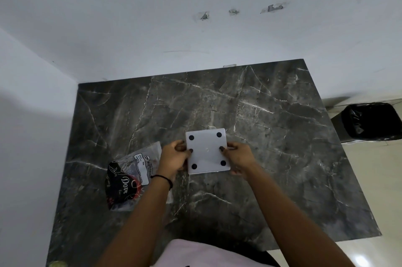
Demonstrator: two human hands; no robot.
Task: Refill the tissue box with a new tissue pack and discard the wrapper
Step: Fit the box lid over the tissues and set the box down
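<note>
You've got the tissue box [207, 151] flipped bottom-up on the dark marble table [272, 136], roughly centre and a bit toward your side. White square base faces the camera, with four black round feet near the corners.

Your left hand [173, 159] is clamped on the box's left edge, thumb on the base next to the mid-left side, fingers curled round the side. Your right hand [240, 158] mirrors it on the right edge, with the thumb tip on the base and the rest wrapped down the side. Both hands are closed on the box. Can't tell if it's resting on the table or lifted slightly.

The wrapper [128, 176] lies flat on the table just left of your left hand, partly under your left forearm. It's clear plastic with a black and red "Dove" print and a white label. It looks crumpled and slack; can't tell if anything is in it.

There's a thin black band [164, 179] on your left wrist.

A bin with a black liner [369, 121] sits on the floor off the table's right edge, well apart from the box.
</note>
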